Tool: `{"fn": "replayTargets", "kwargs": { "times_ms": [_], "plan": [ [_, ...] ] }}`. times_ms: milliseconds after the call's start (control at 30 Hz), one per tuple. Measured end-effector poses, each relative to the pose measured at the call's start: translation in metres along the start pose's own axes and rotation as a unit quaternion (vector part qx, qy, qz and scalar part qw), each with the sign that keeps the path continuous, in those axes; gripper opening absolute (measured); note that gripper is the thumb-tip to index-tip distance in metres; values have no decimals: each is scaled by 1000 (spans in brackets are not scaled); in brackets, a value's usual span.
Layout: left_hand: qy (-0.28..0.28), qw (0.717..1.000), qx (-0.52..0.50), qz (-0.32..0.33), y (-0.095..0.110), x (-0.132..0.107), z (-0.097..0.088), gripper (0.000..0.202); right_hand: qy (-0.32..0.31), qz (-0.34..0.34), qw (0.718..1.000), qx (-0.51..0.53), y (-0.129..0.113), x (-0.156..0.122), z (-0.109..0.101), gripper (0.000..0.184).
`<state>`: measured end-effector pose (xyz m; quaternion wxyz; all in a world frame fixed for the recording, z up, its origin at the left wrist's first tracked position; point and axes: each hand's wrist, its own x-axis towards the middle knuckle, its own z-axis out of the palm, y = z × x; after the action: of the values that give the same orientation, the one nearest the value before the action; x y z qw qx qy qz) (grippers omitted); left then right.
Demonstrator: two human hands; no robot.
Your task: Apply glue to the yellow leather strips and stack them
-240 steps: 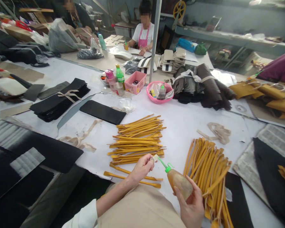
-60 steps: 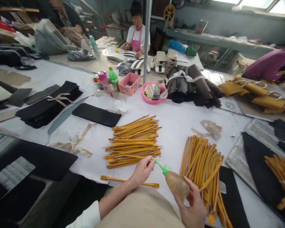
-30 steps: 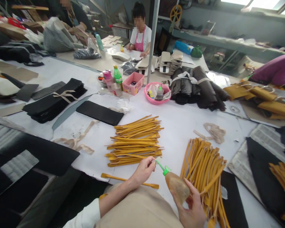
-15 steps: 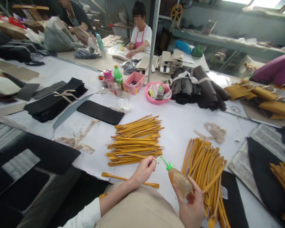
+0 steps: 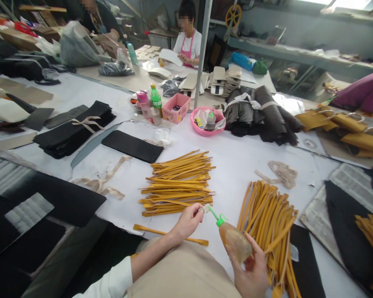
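My right hand [image 5: 252,271] is wrapped round a squeeze bottle [image 5: 236,243] of amber liquid, tilted with its green nozzle pointing up and left. Between thumb and fingers, my left hand [image 5: 189,221] pinches a small pale piece [image 5: 207,208]; what it is made of I cannot tell. The nozzle tip is at this piece, seemingly touching it. Just beyond my left hand lies a row of mustard-yellow strips [image 5: 177,186]. One single strip [image 5: 152,229] lies near the table edge, partly hidden by my left forearm. A second heap of yellow strips [image 5: 267,215] is beside my right hand.
A black flat panel [image 5: 132,145] and a tied black stack [image 5: 76,128] lie to the left. Further back are a pink box [image 5: 176,108], a pink basket [image 5: 207,132] and dark rolls [image 5: 245,109]. A co-worker [image 5: 189,41] sits across, behind a metal pole [image 5: 202,54].
The bottle has shifted slightly left, bringing its nozzle tip onto the pale piece. Across the table, the co-worker has lifted a pale sheet.
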<state>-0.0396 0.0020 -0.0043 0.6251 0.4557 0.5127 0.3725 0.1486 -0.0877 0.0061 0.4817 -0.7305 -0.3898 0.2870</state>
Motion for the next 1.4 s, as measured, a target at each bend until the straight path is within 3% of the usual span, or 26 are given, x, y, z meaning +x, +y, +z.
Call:
{"fn": "replayTargets", "kwargs": {
  "times_ms": [100,200,300,500,667,833,1000,1100,1200,1400],
  "plan": [
    [-5,1000,-1,7,0,0,0,20,-19,31,999,9,3,1,3,76],
    [1,1000,-3,5,-2,0,0,19,11,51,998,19,0,3,4,78],
    [11,1000,-4,-1,-4,1,0,21,29,34,999,15,-1,1,0,77],
    [13,1000,-10,-7,-3,2,-1,24,-26,18,1000,-5,9,-4,-5,70],
    [15,1000,-20,-12,-5,3,-2,25,10,-14,1000,-21,9,-4,-4,69],
    [12,1000,-17,-12,-4,2,-2,26,-25,-21,999,-30,13,-4,-6,70],
    [13,1000,-22,-15,-4,2,-3,26,5,-28,999,-23,12,-4,-5,70],
    [13,1000,-17,-17,-6,3,-3,27,-15,-38,999,-26,13,-4,-5,68],
    [8,1000,-18,-19,-8,4,-2,27,-30,-24,999,-23,11,-3,-3,67],
    [13,999,-24,-24,-6,3,-1,26,6,25,999,24,9,0,1,71]
  ]
}}
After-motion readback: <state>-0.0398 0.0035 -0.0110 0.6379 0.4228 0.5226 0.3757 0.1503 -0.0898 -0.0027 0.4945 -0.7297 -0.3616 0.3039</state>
